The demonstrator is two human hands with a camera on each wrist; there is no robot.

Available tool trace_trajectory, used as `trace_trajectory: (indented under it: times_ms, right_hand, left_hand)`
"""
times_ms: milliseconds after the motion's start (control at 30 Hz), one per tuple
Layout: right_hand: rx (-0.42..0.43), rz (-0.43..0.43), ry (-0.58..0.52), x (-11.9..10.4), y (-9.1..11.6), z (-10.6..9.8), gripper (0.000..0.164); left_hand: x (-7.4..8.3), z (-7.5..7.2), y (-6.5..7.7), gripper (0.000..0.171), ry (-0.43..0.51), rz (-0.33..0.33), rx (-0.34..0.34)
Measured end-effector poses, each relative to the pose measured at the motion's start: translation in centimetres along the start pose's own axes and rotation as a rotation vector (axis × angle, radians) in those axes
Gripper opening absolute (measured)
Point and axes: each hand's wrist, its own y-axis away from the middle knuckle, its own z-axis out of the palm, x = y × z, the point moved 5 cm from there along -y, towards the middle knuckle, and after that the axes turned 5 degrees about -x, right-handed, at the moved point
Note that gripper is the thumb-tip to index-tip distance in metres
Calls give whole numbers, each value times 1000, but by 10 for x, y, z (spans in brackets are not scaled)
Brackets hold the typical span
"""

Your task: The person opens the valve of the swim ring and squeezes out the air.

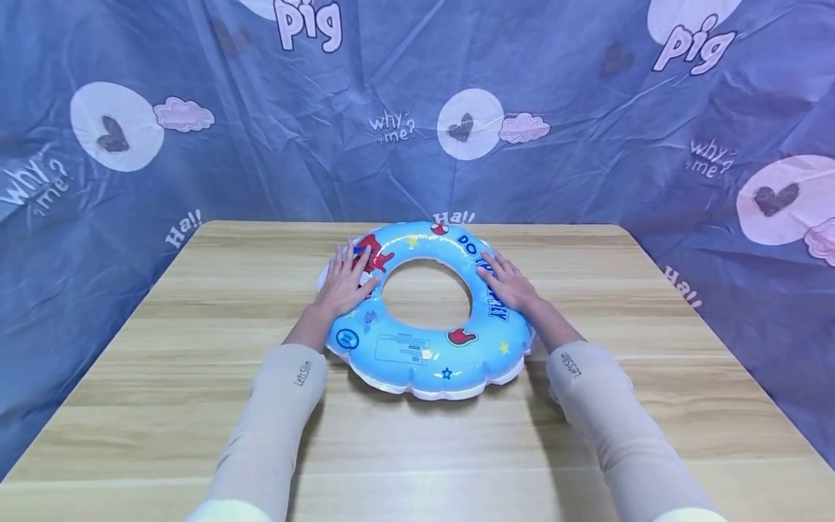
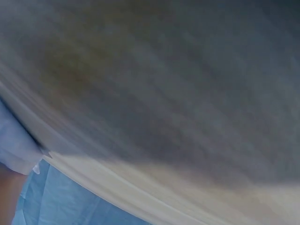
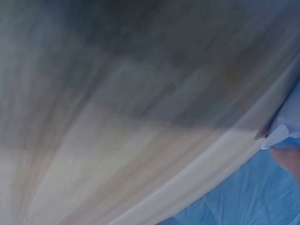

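A blue inflatable swim ring (image 1: 450,359) with a scalloped pale rim lies flat on the wooden table, printed with red figures, stars and lettering. On its left side rests my left hand (image 1: 342,283), fingers spread and pointing away. My right hand (image 1: 512,285) lies on the ring's right side across the lettering, its fingers extended. Both palms are hidden from the head view. Each wrist view mostly shows blurred, shadowed tabletop; a pale piece of the ring (image 2: 16,147) and a bit of skin show at the left wrist view's edge, with similar parts in the right one.
The wooden table (image 1: 163,377) extends on every side of the ring, its far edge just behind it. A blue-grey printed cloth (image 1: 391,174) hangs behind the table and along both sides.
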Motion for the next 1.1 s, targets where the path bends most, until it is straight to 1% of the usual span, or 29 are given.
trace_trajectory:
  times_ms: [100,167,333,467,700,833,1100]
  right_hand:
    - [4,-8,-5,0,-1,-1,67]
    - [5,-10,-14,1,0,0,66]
    - [9,-18,-28,1,-1,1,65]
    - [6,-28,-33,1,-2,1,65]
    - [9,-23,-40,2,-1,-1,66]
    - [-1,-19,-37,2,0,1,67]
    - [12,-18,-36,2,0,2,66]
  left_hand:
    - [-1,-1,-2,71,36,-3,-18]
    - [-2,0,-1,71,59,1,-32]
    - [-3,1,-1,70,92,10,-41]
    - [-4,0,-2,70,87,6,-47]
    - [-3,0,-4,71,41,9,-52]
    - [-2,2,-4,72,20,-1,-61]
    - [-1,2,-2,72,6,-8,-71]
